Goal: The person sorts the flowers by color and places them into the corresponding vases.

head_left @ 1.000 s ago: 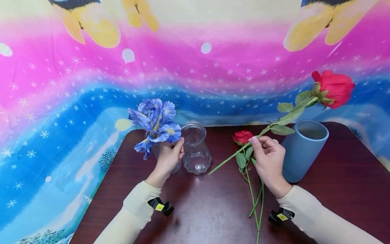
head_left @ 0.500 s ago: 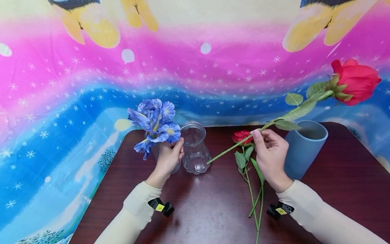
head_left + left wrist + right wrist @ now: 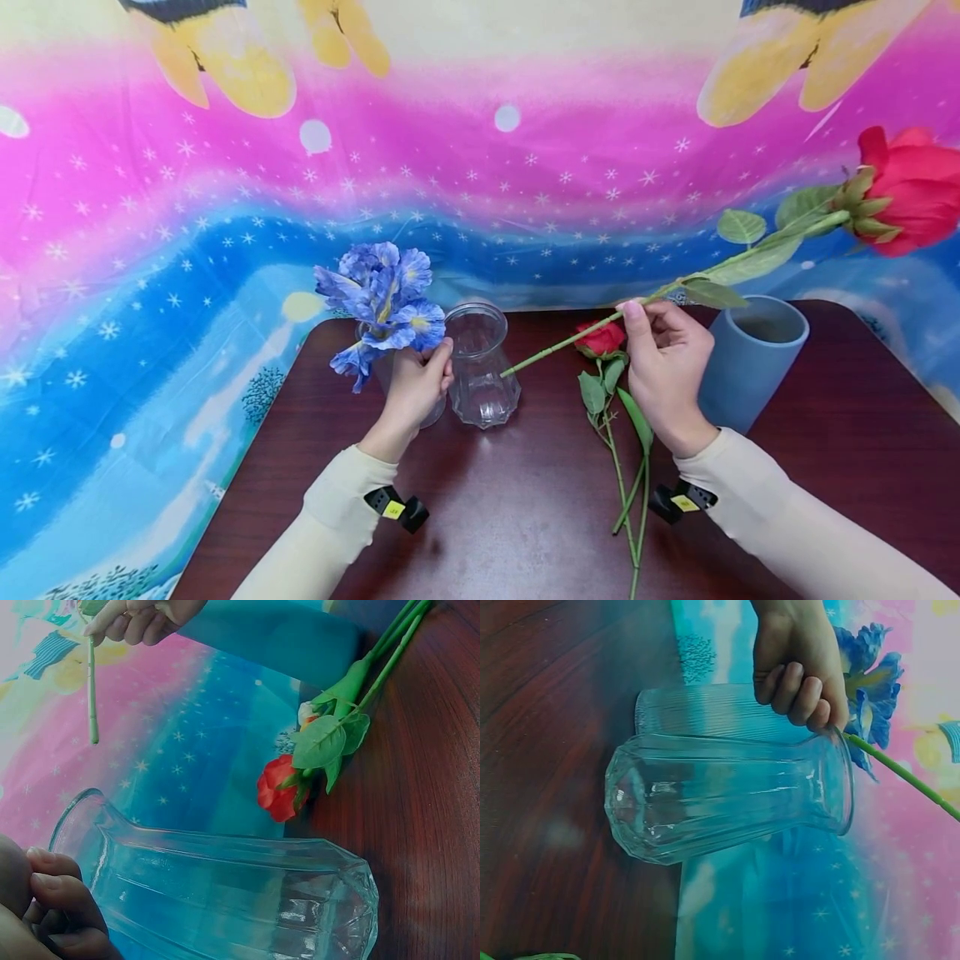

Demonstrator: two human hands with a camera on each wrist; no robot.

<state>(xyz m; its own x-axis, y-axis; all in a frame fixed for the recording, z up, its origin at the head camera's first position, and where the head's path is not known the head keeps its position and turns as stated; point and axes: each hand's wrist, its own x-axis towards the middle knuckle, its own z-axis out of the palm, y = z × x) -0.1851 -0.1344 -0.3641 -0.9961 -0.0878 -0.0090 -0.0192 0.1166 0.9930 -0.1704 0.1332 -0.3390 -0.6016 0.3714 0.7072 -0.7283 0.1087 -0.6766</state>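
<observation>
My left hand (image 3: 420,375) is curled just below the bloom of a blue iris (image 3: 386,304), gripping it; the stem is hidden by the fist. Behind that hand stands a ribbed glass vase (image 3: 705,709). Beside it is a clear glass vase (image 3: 483,367) with a flared rim and faceted base, upright on the table. With thumb and fingers, my right hand (image 3: 670,371) pinches the green stem of a large red rose (image 3: 915,192). This rose slants, bloom up at the right. Its bare stem end points down-left and overlaps the clear vase in the head view; the left wrist view shows it above the rim.
A second red rose (image 3: 600,337) and other green stems (image 3: 633,508) lie on the dark wooden table (image 3: 510,517), left of my right forearm. Behind my right hand stands a tall blue-grey vase (image 3: 750,375). A colourful printed cloth (image 3: 480,183) hangs behind the table.
The rose in my right hand has shifted up and to the right at its bloom, while its stem end has risen and come over the clear vase. My left hand stays still.
</observation>
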